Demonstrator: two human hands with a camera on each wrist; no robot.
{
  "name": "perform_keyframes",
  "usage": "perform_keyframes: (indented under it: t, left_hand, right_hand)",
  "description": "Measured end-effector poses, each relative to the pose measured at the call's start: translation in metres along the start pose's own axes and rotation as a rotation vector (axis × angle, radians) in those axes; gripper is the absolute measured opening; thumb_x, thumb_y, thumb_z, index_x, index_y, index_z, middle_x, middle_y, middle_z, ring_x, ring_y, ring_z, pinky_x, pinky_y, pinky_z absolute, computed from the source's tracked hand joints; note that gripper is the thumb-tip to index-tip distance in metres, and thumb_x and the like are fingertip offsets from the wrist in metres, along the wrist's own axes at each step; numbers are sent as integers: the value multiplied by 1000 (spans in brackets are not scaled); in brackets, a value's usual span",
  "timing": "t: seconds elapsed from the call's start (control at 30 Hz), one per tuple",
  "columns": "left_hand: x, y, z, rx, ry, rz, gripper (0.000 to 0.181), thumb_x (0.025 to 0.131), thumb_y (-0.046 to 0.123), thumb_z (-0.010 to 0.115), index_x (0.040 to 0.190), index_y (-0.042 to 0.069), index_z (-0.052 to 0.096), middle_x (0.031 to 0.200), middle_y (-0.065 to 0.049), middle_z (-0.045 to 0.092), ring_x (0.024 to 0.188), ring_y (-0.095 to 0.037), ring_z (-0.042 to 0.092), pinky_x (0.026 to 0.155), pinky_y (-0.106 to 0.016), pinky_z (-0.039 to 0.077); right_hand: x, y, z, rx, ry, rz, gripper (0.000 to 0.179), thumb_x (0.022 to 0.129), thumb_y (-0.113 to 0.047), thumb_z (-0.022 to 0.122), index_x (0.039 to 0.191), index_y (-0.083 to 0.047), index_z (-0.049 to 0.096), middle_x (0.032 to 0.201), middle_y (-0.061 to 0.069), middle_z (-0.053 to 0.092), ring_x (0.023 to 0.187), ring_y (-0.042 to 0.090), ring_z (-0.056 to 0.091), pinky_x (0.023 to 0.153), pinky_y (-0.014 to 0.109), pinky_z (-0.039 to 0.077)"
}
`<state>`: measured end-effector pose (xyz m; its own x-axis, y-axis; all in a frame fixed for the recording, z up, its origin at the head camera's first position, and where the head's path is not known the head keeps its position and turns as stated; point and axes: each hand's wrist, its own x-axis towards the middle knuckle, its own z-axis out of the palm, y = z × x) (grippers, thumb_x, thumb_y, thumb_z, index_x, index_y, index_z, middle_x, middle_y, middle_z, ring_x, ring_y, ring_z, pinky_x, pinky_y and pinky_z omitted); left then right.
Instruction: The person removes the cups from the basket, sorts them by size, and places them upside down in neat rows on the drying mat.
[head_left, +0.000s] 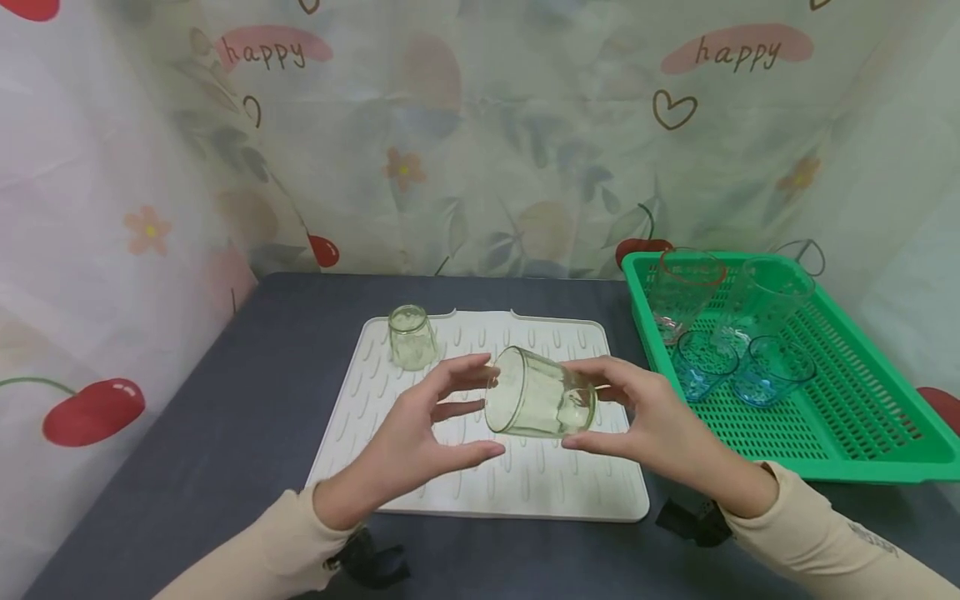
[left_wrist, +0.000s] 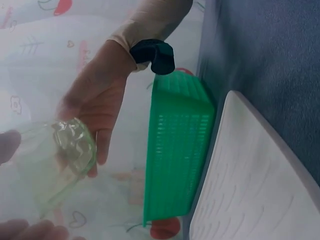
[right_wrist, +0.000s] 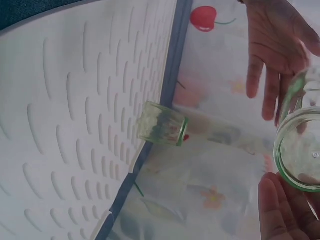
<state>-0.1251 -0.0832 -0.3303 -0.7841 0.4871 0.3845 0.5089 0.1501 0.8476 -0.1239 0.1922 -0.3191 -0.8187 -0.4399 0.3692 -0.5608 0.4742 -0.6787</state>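
Observation:
A pale green drinking glass (head_left: 540, 393) is held tilted on its side above a white ridged drying mat (head_left: 517, 492), its rim toward the left and its thick base toward the right. My right hand (head_left: 652, 417) grips it near the base, thumb below and fingers above. At the rim end is my left hand (head_left: 412, 442), thumb and fingers spread; its upper fingertips overlap the rim, while the thumb stands apart from the glass. In the right wrist view a second pale green glass (right_wrist: 162, 124) stands upside down on the mat, at its far left corner.
To the right sits a green plastic basket (head_left: 847, 468). Inside it stand a red-rimmed clear glass (head_left: 686, 292), a tall clear glass mug (head_left: 768, 300) and two blue-tinted glasses (head_left: 772, 375). A patterned curtain (head_left: 480, 167) closes off the back of the dark table (head_left: 225, 417).

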Motion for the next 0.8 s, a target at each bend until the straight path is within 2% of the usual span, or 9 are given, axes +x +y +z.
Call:
perform_keyframes:
  t: [0.17, 0.3, 0.43, 0.53, 0.7, 0.8]
  left_hand:
    - [-7, -1, -15, 160, 14, -54, 76, 78, 12, 82, 143, 17, 42, 140, 0, 51, 128, -17, 51, 99, -31, 49]
    - [-16, -4, -29, 363, 26, -96, 67, 82, 16, 78, 141, 15, 46, 140, 0, 51, 128, -18, 51, 99, -31, 49]
    - [-27, -12, -38, 543, 28, -135, 61, 87, 21, 74, 141, 14, 47, 139, -4, 52, 126, -21, 53, 97, -38, 50]
    - [-36, -20, -42, 634, 17, -171, 60, 88, 22, 72, 141, 10, 47, 138, -7, 53, 126, -24, 53, 97, -43, 49]
    - [-57, -33, -47, 728, -1, -230, 59, 88, 23, 72, 139, 5, 49, 137, -11, 54, 126, -28, 53, 99, -47, 47]
    - [-69, -42, -49, 791, -6, -222, 58, 86, 23, 74, 137, 3, 51, 136, -14, 55, 125, -30, 54, 99, -47, 47]
  right_hand:
    - [1, -1, -5, 15, 8, -26, 66, 71, -15, 87, 130, -11, 58, 122, 0, 59, 99, 8, 61, 83, 23, 55]
    - [3, -1, -8, 29, 18, -41, 65, 72, -13, 86, 131, -12, 58, 121, 0, 59, 98, 7, 62, 82, 22, 55]
    - [4, -3, -10, 52, 29, -33, 65, 72, -11, 85, 131, -11, 58, 119, 1, 59, 97, 7, 64, 82, 23, 55]
    - [5, -3, -9, 78, 32, -34, 64, 72, -9, 85, 130, -9, 58, 118, 2, 59, 98, 8, 66, 81, 24, 56]
    - [9, -3, -6, 83, 13, -45, 60, 74, -12, 84, 129, -9, 60, 119, 1, 60, 102, 9, 64, 81, 24, 56]
    - [12, -2, -6, 72, 4, -45, 59, 74, -14, 84, 128, -10, 61, 120, 0, 60, 102, 10, 63, 81, 23, 56]
